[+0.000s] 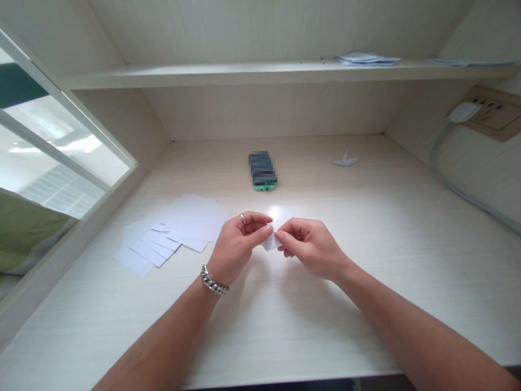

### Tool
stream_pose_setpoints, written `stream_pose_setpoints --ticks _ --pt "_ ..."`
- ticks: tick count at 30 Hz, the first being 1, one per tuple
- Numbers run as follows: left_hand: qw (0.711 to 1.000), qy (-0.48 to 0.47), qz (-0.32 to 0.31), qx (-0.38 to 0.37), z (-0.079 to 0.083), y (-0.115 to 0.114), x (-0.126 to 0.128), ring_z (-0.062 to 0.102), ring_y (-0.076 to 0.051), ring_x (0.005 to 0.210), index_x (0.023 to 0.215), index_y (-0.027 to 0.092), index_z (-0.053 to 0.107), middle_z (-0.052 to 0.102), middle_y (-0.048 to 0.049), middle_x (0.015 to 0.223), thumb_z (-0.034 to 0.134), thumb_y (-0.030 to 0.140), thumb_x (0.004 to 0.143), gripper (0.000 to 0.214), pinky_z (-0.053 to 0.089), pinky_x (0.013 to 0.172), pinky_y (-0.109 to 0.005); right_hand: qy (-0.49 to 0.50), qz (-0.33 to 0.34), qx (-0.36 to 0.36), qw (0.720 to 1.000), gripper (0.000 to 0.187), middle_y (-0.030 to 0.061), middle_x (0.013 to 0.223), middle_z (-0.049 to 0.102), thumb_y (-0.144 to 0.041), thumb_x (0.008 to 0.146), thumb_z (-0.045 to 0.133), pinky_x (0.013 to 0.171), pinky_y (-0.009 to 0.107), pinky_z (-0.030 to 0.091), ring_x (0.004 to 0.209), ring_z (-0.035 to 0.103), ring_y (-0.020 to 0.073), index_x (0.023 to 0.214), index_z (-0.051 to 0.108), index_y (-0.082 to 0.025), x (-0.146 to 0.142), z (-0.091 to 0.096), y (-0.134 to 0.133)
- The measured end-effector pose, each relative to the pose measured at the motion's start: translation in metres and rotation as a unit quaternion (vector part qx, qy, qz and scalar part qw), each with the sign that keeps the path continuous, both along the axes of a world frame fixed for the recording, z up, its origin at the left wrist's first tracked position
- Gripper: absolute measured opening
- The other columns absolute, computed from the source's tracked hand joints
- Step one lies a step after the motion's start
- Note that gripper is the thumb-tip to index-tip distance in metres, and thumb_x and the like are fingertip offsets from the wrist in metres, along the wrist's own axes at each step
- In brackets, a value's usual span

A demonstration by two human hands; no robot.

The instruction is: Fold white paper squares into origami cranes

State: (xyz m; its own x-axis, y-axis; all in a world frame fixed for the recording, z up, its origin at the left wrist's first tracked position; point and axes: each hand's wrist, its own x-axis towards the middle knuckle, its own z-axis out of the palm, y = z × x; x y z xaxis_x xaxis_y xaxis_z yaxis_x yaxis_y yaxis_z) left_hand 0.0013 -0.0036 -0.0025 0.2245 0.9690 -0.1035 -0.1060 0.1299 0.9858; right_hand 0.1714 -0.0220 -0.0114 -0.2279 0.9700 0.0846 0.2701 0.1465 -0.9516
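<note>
The head-worn camera faces forward and down at the desk [391,217], from close above and behind left hand [239,241] and right hand [312,244].

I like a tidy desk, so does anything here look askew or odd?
The loose white sheets at the left lie fanned unevenly rather than squared into a stack. I see no spill. The green-edged device appears mostly pixelated, so damage there can't be judged.

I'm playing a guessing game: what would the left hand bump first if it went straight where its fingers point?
Probably the right hand, close by across the small white paper that the left hand holds; exact depth is unclear.
</note>
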Motion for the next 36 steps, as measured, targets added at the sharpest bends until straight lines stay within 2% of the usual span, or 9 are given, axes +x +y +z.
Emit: stream_pose_setpoints --ticks 3,7,10,16,19,23,26,32,36 --pt "0.999 0.027 -0.008 0.020 -0.001 0.001 0.000 0.063 -0.013 0.067 0.086 0.012 0.067 0.068 -0.0027 0.073 0.080 0.020 0.066 0.025 0.052 0.063 -0.025 0.008 -0.002 -0.014 1.000 0.022 0.0014 0.066 0.065 -0.032 0.088 0.058 0.053 0.025 0.045 0.059 0.060 0.0131 0.074 0.066 -0.017 0.002 -0.001 0.002" --pt "0.996 0.021 0.069 0.042 -0.004 0.003 -0.001 0.063 -0.013 0.072 0.085 0.013 0.065 0.068 -0.0031 0.079 0.082 0.019 0.065 0.027 0.052 0.067 -0.025 0.050 0.011 -0.046 0.998 0.024 0.0044 0.074 0.068 -0.038 0.086 0.062 0.059 0.028 0.050 0.066 0.063 0.0156 0.081 0.068 -0.015 0.005 -0.003 0.007" --pt "0.994 0.016 0.089 0.058 -0.005 0.004 -0.002 0.063 -0.012 0.072 0.090 0.013 0.066 0.067 -0.0020 0.079 0.081 0.020 0.066 0.029 0.052 0.068 -0.024 0.066 -0.005 -0.035 0.997 0.022 0.0042 0.073 0.068 -0.036 0.084 0.065 0.061 0.028 0.050 0.066 0.063 0.0153 0.079 0.067 -0.015 0.006 -0.006 0.009" --pt "0.993 0.092 0.026 0.063 0.001 0.002 -0.002 0.063 -0.013 0.070 0.088 0.012 0.070 0.070 -0.0039 0.077 0.076 0.021 0.071 0.020 0.050 0.066 -0.025 0.063 -0.028 0.004 0.998 0.019 0.0035 0.074 0.069 -0.036 0.084 0.066 0.061 0.027 0.048 0.068 0.062 0.0152 0.081 0.069 -0.017 0.006 -0.011 0.010" --pt "0.988 0.133 -0.009 0.076 0.003 0.001 -0.001 0.061 -0.013 0.067 0.081 0.012 0.072 0.070 -0.0038 0.073 0.072 0.024 0.075 0.013 0.049 0.064 -0.025 0.056 -0.018 -0.003 0.998 0.018 0.0031 0.073 0.068 -0.035 0.084 0.065 0.061 0.027 0.048 0.068 0.062 0.0153 0.080 0.069 -0.017 0.007 -0.010 0.010" --pt "0.983 0.162 -0.009 0.086 0.003 0.000 0.001 0.057 -0.012 0.062 0.074 0.014 0.070 0.067 -0.0017 0.066 0.069 0.027 0.077 0.014 0.046 0.061 -0.024 0.067 0.002 -0.031 0.997 0.016 0.0029 0.073 0.067 -0.032 0.084 0.065 0.061 0.027 0.050 0.067 0.062 0.0151 0.080 0.069 -0.017 0.008 -0.006 0.010" --pt "0.984 0.162 -0.014 0.078 0.003 0.000 0.001 0.054 -0.011 0.060 0.073 0.014 0.069 0.064 -0.0007 0.065 0.068 0.028 0.078 0.015 0.043 0.058 -0.023 0.087 0.015 -0.047 0.995 0.016 0.0035 0.074 0.067 -0.031 0.085 0.064 0.061 0.027 0.051 0.067 0.062 0.0151 0.082 0.069 -0.016 0.009 -0.004 0.009" --pt "0.986 0.156 -0.037 0.054 0.006 0.000 0.001 0.049 -0.009 0.057 0.069 0.013 0.066 0.058 0.0013 0.060 0.067 0.029 0.078 0.018 0.039 0.055 -0.023 0.060 0.009 -0.031 0.998 0.018 0.0034 0.074 0.068 -0.032 0.087 0.061 0.061 0.027 0.049 0.067 0.062 0.0146 0.080 0.068 -0.016 0.011 -0.004 0.010" --pt "0.989 0.137 -0.044 0.033 0.009 -0.001 0.001 0.050 -0.010 0.058 0.069 0.013 0.066 0.059 0.0006 0.061 0.068 0.029 0.077 0.018 0.040 0.055 -0.024 0.098 0.021 -0.047 0.994 0.022 0.0043 0.073 0.068 -0.035 0.086 0.062 0.060 0.027 0.050 0.065 0.062 0.0142 0.078 0.069 -0.015 0.012 -0.002 0.009"
